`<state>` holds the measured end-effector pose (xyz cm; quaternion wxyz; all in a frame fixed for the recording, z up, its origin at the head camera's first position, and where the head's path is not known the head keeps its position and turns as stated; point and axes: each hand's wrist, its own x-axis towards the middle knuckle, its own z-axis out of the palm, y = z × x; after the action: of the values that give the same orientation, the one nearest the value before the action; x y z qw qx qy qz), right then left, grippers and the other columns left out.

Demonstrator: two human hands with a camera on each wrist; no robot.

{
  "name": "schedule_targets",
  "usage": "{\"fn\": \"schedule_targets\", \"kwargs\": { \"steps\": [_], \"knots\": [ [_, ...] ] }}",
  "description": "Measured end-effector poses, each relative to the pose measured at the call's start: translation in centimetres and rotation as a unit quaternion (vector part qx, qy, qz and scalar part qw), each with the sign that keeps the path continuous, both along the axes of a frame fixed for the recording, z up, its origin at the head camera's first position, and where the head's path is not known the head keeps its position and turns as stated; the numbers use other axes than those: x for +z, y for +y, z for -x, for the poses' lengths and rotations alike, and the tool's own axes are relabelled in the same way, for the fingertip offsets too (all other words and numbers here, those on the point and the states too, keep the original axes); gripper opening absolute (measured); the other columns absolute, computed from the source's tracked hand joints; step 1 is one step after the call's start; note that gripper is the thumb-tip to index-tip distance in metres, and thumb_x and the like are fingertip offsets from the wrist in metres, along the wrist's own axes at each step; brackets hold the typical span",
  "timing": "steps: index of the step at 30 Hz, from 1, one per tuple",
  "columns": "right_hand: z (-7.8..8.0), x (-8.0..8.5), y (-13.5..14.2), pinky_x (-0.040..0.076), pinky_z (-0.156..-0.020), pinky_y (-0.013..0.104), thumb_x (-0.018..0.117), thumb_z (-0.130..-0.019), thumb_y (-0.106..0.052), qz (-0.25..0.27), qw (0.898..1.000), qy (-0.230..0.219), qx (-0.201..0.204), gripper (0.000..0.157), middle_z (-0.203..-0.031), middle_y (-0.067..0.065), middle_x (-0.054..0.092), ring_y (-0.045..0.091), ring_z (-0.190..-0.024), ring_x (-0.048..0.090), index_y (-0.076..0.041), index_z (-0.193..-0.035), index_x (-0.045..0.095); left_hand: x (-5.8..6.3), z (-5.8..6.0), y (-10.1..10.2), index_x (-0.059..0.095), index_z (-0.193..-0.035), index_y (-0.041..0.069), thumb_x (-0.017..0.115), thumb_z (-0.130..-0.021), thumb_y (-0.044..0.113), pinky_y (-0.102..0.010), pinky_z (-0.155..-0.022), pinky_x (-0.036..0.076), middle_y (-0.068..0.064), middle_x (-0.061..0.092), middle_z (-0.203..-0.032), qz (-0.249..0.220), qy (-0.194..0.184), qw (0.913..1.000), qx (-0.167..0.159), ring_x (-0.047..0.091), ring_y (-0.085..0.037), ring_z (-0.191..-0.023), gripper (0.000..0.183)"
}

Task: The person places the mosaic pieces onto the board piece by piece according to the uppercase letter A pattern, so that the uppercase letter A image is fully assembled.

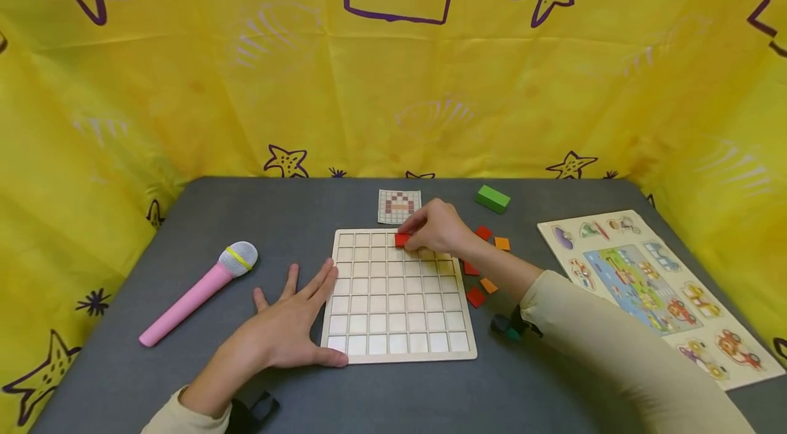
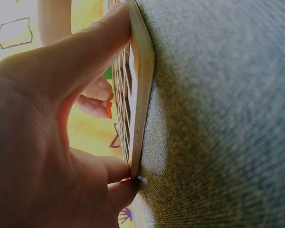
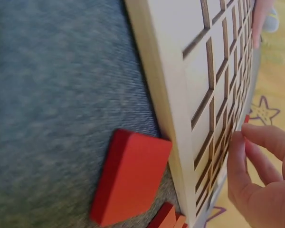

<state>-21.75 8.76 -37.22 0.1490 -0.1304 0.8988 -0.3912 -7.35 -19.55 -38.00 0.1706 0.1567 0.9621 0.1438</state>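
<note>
My right hand point(image 1: 438, 227) pinches a red square tile point(image 1: 402, 240) between thumb and fingertips at the top row of a wooden grid board point(image 1: 396, 356), near its middle column. The left wrist view shows this tile point(image 2: 109, 109) edge-on, at the board's surface; whether it sits in a cell I cannot tell. My left hand point(image 1: 289, 328) lies spread along the board's left side, thumb at the near-left corner and fingertips touching the edge. Loose red tiles point(image 1: 475, 296) and orange tiles point(image 1: 502, 243) lie to the right of the board, partly behind my right forearm.
A small card with a coloured grid pattern point(image 1: 398, 215) lies just beyond the board. Behind the tiles is a green block point(image 1: 492, 199). A pink toy microphone point(image 1: 197, 294) lies at left, a picture puzzle board point(image 1: 568, 242) at right. Yellow cloth point(image 1: 369, 106) surrounds the table.
</note>
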Motion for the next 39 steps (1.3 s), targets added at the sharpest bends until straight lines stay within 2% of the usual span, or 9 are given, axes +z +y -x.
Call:
{"fn": "schedule_targets", "kwargs": {
  "steps": [15, 30, 39],
  "knots": [
    [0.7, 0.1, -1.4, 0.057, -0.069, 0.03, 0.087, -0.078, -0.001, 0.001, 1.0, -0.005, 0.003, 0.022, -0.096, 0.005, 0.077, 0.021, -0.086, 0.067, -0.01, -0.098, 0.085, 0.1, 0.0, 0.1, 0.013, -0.169, 0.019, 0.078, -0.066, 0.083, -0.098, -0.092, 0.005, 0.004, 0.006, -0.177, 0.002, -0.006, 1.0, 0.005, 0.004, -0.057, -0.156, 0.138],
    [0.9, -0.3, -1.9, 0.055, -0.07, 0.029, 0.09, -0.075, -0.004, -0.026, 0.999, 0.03, 0.02, 0.022, -0.09, 0.001, 0.077, 0.018, -0.087, 0.065, -0.012, -0.095, 0.085, 0.1, -0.1, 0.0, 0.013, -0.169, 0.02, 0.078, -0.065, 0.084, -0.098, -0.092, 0.004, 0.005, 0.005, -0.177, 0.001, -0.01, 0.9999, 0.005, 0.003, -0.057, -0.156, 0.138],
    [0.7, 0.2, -1.4, 0.056, -0.071, 0.031, 0.089, -0.077, -0.004, -0.001, 1.0, 0.009, 0.021, 0.024, -0.091, 0.005, 0.076, 0.021, -0.087, 0.066, -0.009, -0.1, 0.084, 0.0, -0.1, 0.0, 0.012, -0.169, 0.021, 0.078, -0.066, 0.083, -0.097, -0.092, 0.002, 0.006, 0.005, -0.177, -0.004, -0.014, 0.9999, 0.008, 0.001, -0.056, -0.157, 0.138]
  ]
}}
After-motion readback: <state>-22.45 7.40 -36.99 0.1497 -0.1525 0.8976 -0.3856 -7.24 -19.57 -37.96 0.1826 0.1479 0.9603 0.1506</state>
